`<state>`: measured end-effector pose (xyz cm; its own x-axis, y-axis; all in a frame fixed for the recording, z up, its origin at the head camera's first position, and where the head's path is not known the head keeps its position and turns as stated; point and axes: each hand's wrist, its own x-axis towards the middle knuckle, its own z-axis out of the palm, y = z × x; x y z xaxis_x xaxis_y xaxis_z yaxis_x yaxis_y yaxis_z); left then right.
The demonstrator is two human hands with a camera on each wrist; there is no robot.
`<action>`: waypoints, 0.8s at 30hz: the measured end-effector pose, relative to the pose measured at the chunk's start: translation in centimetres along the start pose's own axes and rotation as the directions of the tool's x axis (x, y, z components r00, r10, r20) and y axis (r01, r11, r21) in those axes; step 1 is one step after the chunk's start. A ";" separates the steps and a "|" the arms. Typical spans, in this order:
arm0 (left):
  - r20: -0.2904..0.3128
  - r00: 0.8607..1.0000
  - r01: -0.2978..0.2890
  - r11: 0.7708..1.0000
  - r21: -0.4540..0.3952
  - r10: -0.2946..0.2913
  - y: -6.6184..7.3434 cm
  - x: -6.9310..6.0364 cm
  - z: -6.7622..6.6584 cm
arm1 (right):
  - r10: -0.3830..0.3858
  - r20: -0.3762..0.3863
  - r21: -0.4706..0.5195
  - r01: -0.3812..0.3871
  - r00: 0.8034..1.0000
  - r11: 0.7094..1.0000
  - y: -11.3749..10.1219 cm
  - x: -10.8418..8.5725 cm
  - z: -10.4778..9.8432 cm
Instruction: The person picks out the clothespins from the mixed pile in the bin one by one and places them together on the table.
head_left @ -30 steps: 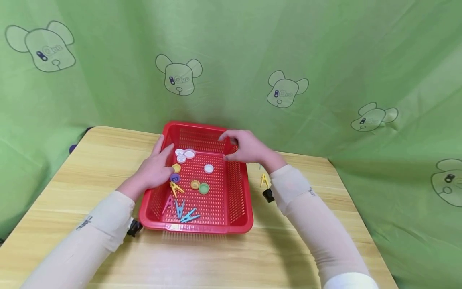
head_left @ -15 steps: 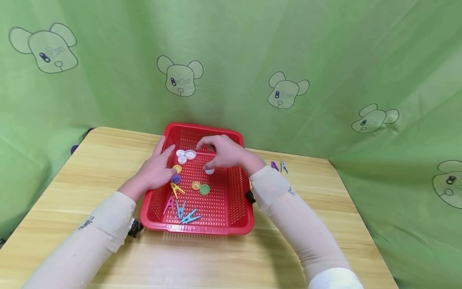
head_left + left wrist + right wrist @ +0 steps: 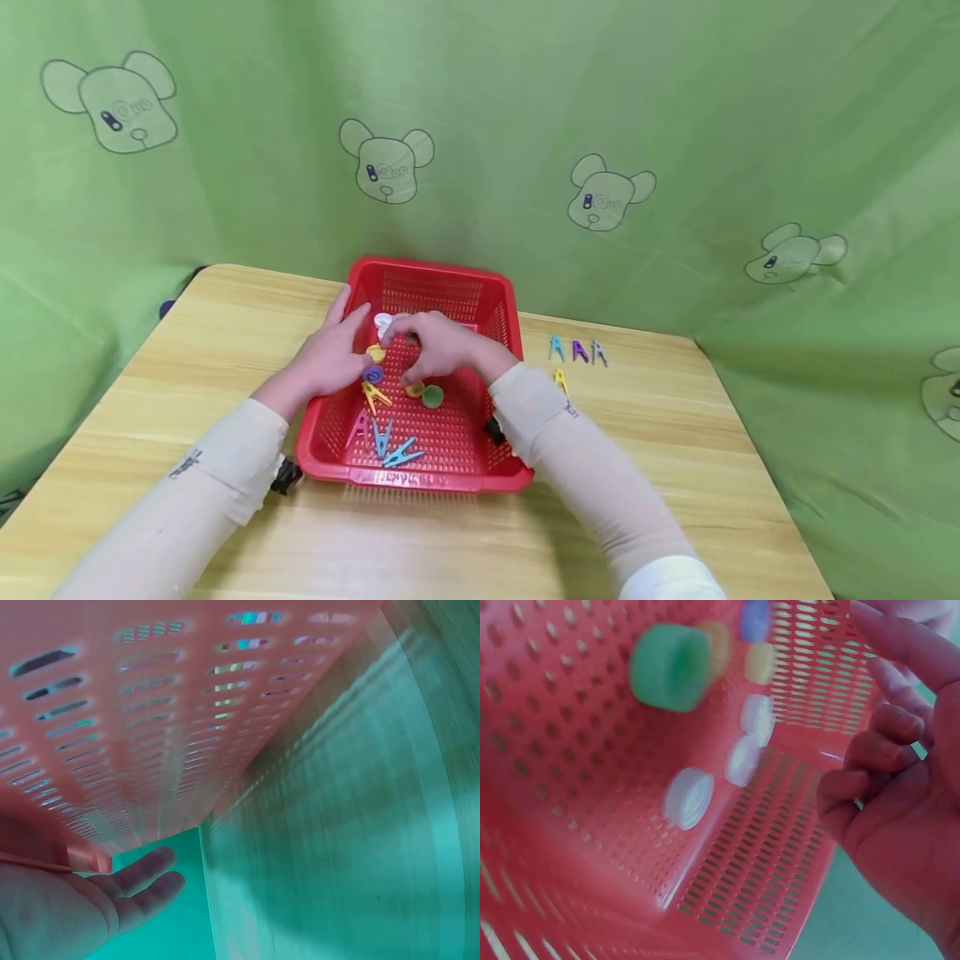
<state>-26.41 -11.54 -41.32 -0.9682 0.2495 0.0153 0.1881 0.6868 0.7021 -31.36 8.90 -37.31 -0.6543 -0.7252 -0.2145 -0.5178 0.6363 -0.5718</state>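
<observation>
A red plastic basket (image 3: 442, 482) stands on the table. My left hand (image 3: 327, 360) rests over its left rim, thumb inside, other fingers fairly straight along the wall. In the left wrist view, fingertips extend past the basket's outer wall. My right hand (image 3: 438, 346) is inside the basket above the bottle caps. Its index finger and thumb are bent and apart, and I see nothing between them. Below lie a green cap (image 3: 667, 667), white caps (image 3: 688, 799), a yellow cap (image 3: 376, 353) and a purple cap (image 3: 372, 374). A yellow clothespin (image 3: 376, 396) lies near the left thumb.
More clothespins lie in the basket's front left: a pink one (image 3: 358, 427), a grey-blue one (image 3: 382, 437) and a light blue one (image 3: 402, 452). Right of the basket, light blue, purple (image 3: 580, 351), grey and yellow clothespins lie on the wooden table (image 3: 637, 433). A green curtain (image 3: 495, 108) hangs behind.
My right hand has moved left from the basket's right side to above the caps, uncovering the clothespins on the table. The left hand has stayed on the rim. The view has shifted slightly.
</observation>
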 end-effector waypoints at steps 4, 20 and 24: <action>-0.003 1.000 -0.015 0.999 0.031 0.015 0.1 0.1 0.2 | 0.007 0.036 -0.002 -0.007 0.999 1.000 0.7 0.6 1.2; -0.006 1.000 -0.027 0.992 0.123 0.028 0.4 0.3 -0.1 | 0.005 0.136 -0.003 -0.004 0.991 1.000 1.7 2.3 3.1; -0.008 1.000 -0.017 0.989 0.150 0.018 0.2 0.3 0.0 | -0.001 0.153 -0.009 0.003 0.988 1.000 1.7 2.5 3.2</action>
<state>-26.68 -11.34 -41.17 -0.9660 0.2563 0.0338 0.2268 0.7772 0.5870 -32.09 7.30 -41.38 -0.5615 -0.7578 -0.3324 -0.5249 0.6367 -0.5649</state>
